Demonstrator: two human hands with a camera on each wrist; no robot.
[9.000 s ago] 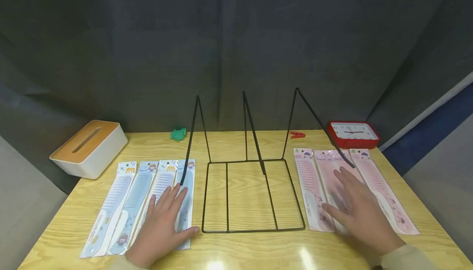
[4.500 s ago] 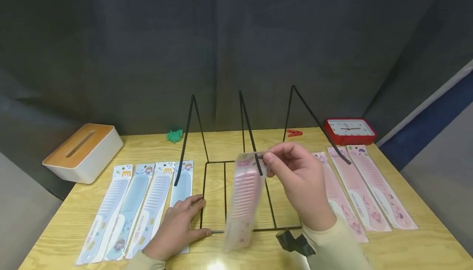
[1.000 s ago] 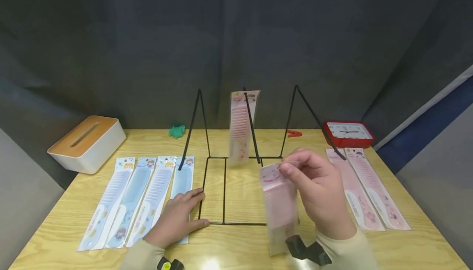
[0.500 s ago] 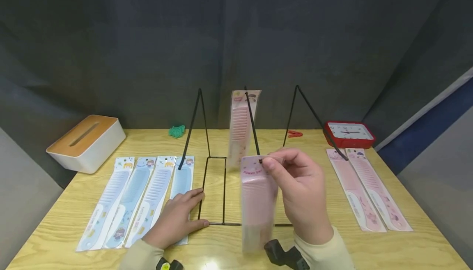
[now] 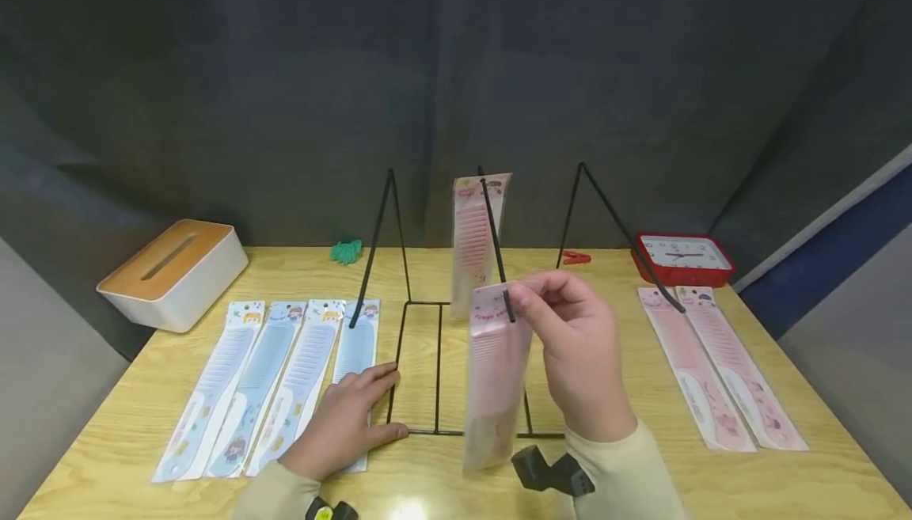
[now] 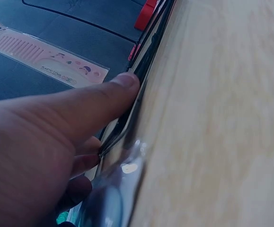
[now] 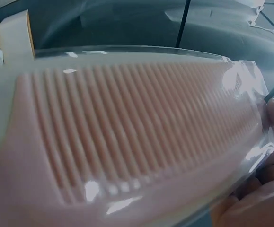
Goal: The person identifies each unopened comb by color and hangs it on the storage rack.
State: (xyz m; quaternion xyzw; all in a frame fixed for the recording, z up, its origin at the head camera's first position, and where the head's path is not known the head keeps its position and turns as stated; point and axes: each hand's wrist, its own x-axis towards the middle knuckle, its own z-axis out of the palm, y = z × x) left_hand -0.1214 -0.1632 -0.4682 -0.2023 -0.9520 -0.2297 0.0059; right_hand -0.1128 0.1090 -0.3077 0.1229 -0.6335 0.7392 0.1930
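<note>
In the head view my right hand (image 5: 584,354) pinches the top corner of a packaged pink comb (image 5: 495,370), which hangs down. The middle prong of the black wire rack (image 5: 438,370) passes at the packet's top, its tip showing in front. In the right wrist view the fine-toothed comb (image 7: 137,123) fills the picture through its clear sleeve. A second packaged pink comb (image 5: 472,235) hangs farther back on that prong. My left hand (image 5: 342,425) rests at the rack's front left corner; in the left wrist view its thumb (image 6: 103,101) touches the base wire.
Several packaged blue and lilac combs (image 5: 278,393) lie in a row at left. Two packaged pink combs (image 5: 720,377) lie at right. Along the back are a white tissue box (image 5: 174,275), a green tangle (image 5: 346,252), a red clip (image 5: 575,257) and a red clock (image 5: 682,260).
The right hand has brought the second pink comb from the right onto the middle prong's tip and slightly up it. Earlier, another pink comb went onto that prong. Lately the left hand stays put.
</note>
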